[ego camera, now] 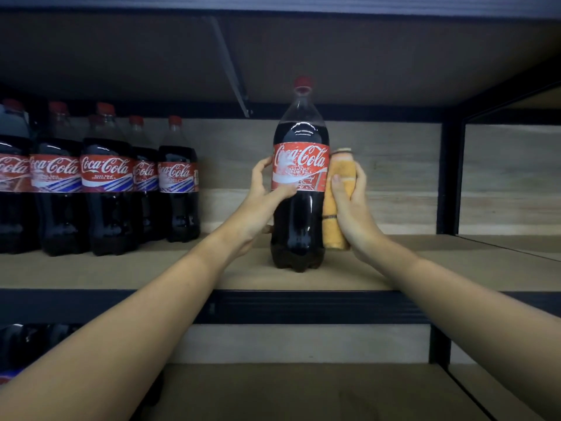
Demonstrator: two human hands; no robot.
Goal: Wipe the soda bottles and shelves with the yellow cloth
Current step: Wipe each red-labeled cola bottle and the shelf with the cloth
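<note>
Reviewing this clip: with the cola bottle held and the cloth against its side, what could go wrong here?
1. The bottle stands near the shelf's front edge; a hard push could tip it off.
2. The left hand grips only the label, so it may slip.
3. The yellow cloth, bunched in the right hand, may miss parts.

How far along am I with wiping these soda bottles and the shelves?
Nothing shows which bottles are already wiped. In hand: your left hand holds the lone bottle upright on the shelf, while your right hand presses the yellow cloth against its side. Left, as far as can be told: the row of bottles at the left and the shelf boards.
</note>
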